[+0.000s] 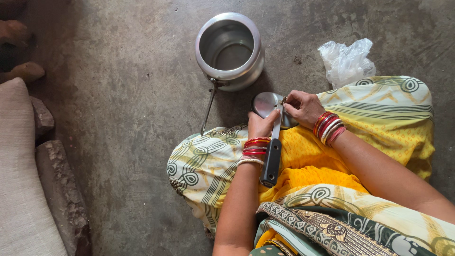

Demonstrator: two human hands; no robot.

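The person sits on the concrete floor [118, 118], with the left hand [262, 124] closed around the metal stem of a pressure-cooker lid [266, 103] whose black handle [272, 162] points back over the lap. The right hand [303, 107] has its fingers pinched shut on a small part at the lid's stem, just beside the left hand. The open steel cooker pot [230, 50] stands just beyond the lid, and a crumpled clear plastic bag [347, 61] lies to the right of the pot.

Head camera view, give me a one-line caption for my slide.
Seated on a concrete floor, a person's left hand and right hand work on a pressure-cooker lid beside the open metal cooker pot.
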